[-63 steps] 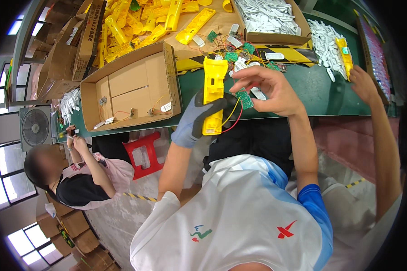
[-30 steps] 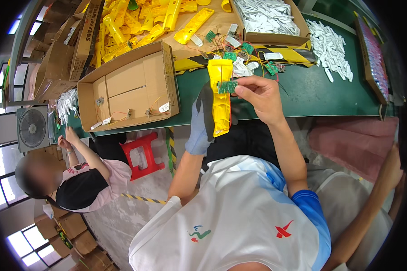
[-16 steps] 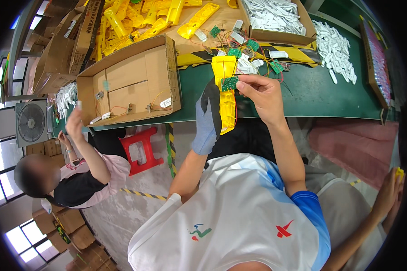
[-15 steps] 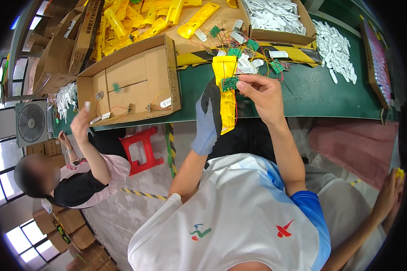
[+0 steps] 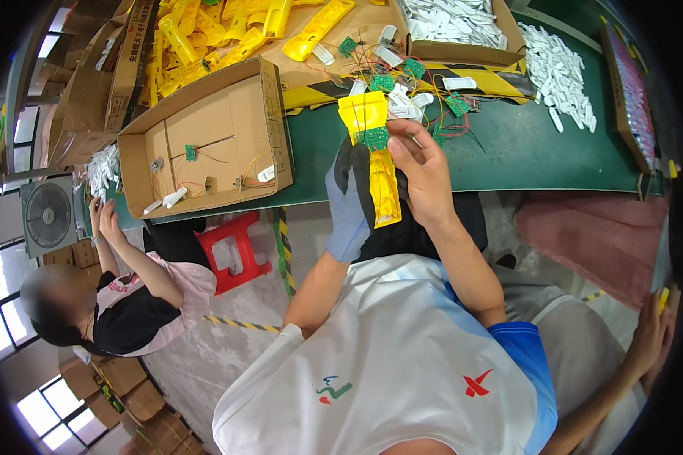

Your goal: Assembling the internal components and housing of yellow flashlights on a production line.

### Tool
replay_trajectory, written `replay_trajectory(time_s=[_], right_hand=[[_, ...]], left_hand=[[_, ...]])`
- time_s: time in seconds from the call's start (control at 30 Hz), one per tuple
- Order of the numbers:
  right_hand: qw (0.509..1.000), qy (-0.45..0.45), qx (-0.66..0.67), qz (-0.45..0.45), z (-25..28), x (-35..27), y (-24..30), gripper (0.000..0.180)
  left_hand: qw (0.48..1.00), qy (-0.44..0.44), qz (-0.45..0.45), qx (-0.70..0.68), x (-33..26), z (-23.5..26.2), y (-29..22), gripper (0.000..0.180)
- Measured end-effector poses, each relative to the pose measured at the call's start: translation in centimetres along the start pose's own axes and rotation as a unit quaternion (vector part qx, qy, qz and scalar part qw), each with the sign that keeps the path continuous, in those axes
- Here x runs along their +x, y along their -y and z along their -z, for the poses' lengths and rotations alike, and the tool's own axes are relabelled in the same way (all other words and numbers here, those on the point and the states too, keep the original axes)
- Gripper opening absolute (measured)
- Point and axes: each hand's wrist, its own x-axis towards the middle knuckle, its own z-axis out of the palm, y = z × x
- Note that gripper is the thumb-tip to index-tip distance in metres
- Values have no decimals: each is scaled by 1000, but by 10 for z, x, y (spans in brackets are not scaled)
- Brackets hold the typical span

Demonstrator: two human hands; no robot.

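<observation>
**What is hidden, cut off or too small to be made out**

The lower part of the yellow casing (image 5: 377,163) is covered by the gloved left hand (image 5: 350,199), whose palm is turned away. The green circuit board (image 5: 372,138) is partly masked by the right hand (image 5: 423,171); its components are too small to be told. The box of white parts (image 5: 458,29) is cut off by the top edge. A co-worker's hand (image 5: 655,334) is lost in the dark rim at the right.
</observation>
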Motion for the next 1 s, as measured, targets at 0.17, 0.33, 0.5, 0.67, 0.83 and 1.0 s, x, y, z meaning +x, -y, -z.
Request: replay_trajectory(time_s=[0.17, 0.33, 0.5, 0.67, 0.83, 1.0], right_hand=[[999, 9, 13, -44, 5, -1, 1, 31], [999, -43, -25, -7, 13, -10, 3, 31], [996, -71, -44, -36, 13, -15, -7, 30], [998, -11, -38, -41, 21, -10, 0, 25], [978, 28, -207, 4, 49, 8, 37, 24], [654, -316, -655, 207, 161, 45, 136, 24]], left_hand=[[999, -9, -48, -7, 0, -7, 7, 34], [999, -14, -38, 25, -3, -11, 23, 36], [999, -1, -37, 1, -13, 3, 41, 42], [993, -9, 81, -90, -15, 3, 37, 41], [990, 41, 42, -129, -5, -17, 5, 52], [989, 49, 40, -134, 6, -3, 7, 47]])
